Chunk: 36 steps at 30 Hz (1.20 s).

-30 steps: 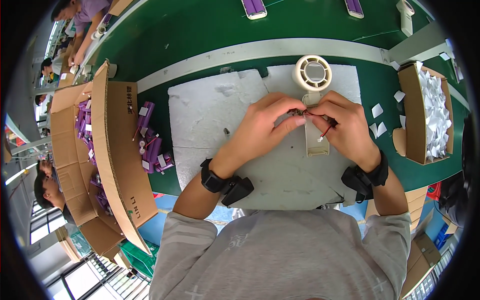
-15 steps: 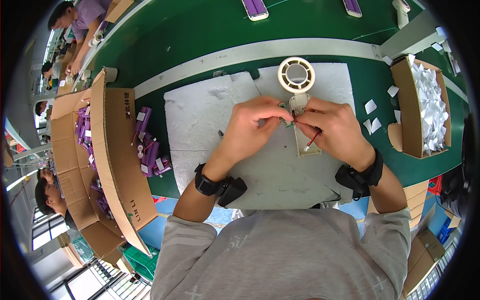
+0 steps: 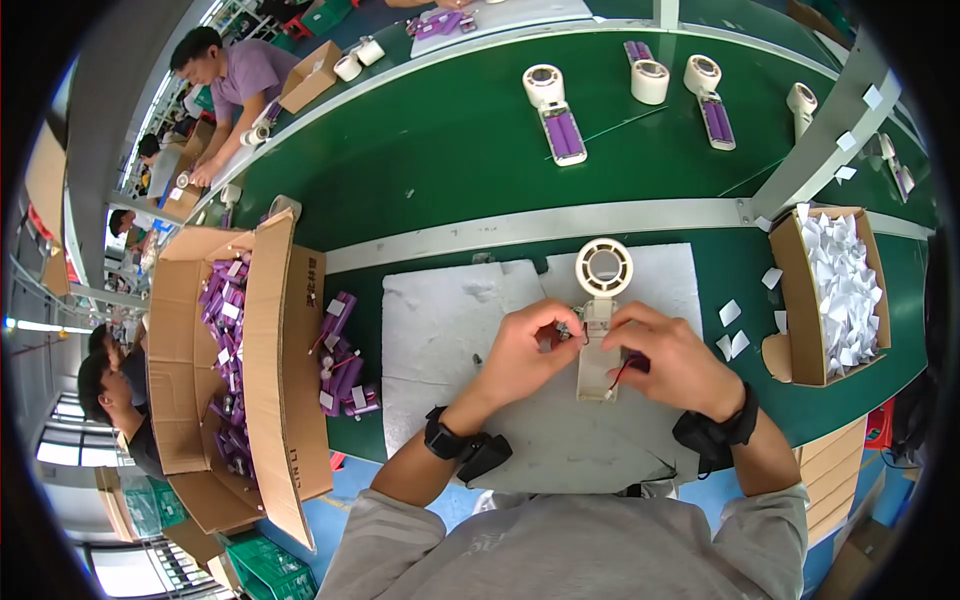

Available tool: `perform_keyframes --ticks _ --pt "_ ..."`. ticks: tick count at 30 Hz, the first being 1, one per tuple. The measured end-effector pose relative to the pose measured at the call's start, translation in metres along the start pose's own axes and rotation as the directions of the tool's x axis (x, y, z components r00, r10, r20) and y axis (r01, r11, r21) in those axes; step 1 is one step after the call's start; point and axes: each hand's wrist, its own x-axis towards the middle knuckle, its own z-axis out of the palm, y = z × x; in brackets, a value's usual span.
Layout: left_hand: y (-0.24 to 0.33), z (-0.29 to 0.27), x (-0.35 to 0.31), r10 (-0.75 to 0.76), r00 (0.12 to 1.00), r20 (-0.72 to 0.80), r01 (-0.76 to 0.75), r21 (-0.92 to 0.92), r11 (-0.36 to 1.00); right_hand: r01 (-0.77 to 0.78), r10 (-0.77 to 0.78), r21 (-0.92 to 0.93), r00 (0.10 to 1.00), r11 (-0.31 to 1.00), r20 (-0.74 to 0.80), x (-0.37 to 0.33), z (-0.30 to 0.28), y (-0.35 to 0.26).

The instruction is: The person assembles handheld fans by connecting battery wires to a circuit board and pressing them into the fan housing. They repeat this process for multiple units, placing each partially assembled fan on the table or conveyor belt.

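A cream handheld fan housing (image 3: 597, 375) with a round slotted head (image 3: 604, 267) lies in front of me on white foam. My left hand (image 3: 535, 350) is at the left side of its neck, thumb and forefinger pinched on a small green circuit board (image 3: 573, 327), mostly covered by the fingers. My right hand (image 3: 680, 360) is on the other side, fingers curled over the housing. Red and black wires (image 3: 622, 372) with a small white plug come out below its fingers; the grip itself is partly hidden.
A cardboard box (image 3: 275, 370) of purple battery packs stands left, with several packs (image 3: 345, 365) beside it. To the right is a box of white paper pieces (image 3: 842, 290). Beyond a metal rail (image 3: 480, 236), fans with purple cells (image 3: 563, 135) lie on the green surface. A co-worker (image 3: 240, 80) sits far left.
The view has tilted up, so everything sits lower and more fans show at the back. My right forefinger and thumb have spread apart somewhat; the left hand keeps its pinch by the fan's neck.
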Motion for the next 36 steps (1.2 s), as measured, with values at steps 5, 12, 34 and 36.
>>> perform_keyframes --ticks 5,12,34,36 --pt "0.004 0.0 0.012 -0.035 0.999 0.009 0.035 -0.083 0.996 -0.036 0.049 0.201 0.997 0.979 -0.059 0.004 -0.007 0.01" --pt "0.004 -0.002 0.013 -0.096 0.995 0.038 0.101 -0.158 0.982 -0.14 0.166 0.128 0.96 0.982 -0.225 0.01 0.01 0.002" --pt "0.003 -0.004 0.011 -0.065 0.996 0.052 0.075 -0.209 0.975 -0.111 0.136 0.129 0.971 0.985 -0.198 0.005 0.021 0.008" --pt "0.001 -0.005 0.012 -0.053 0.997 0.056 0.063 -0.188 0.98 -0.128 0.156 0.156 0.97 0.979 -0.187 0.005 0.019 0.007"
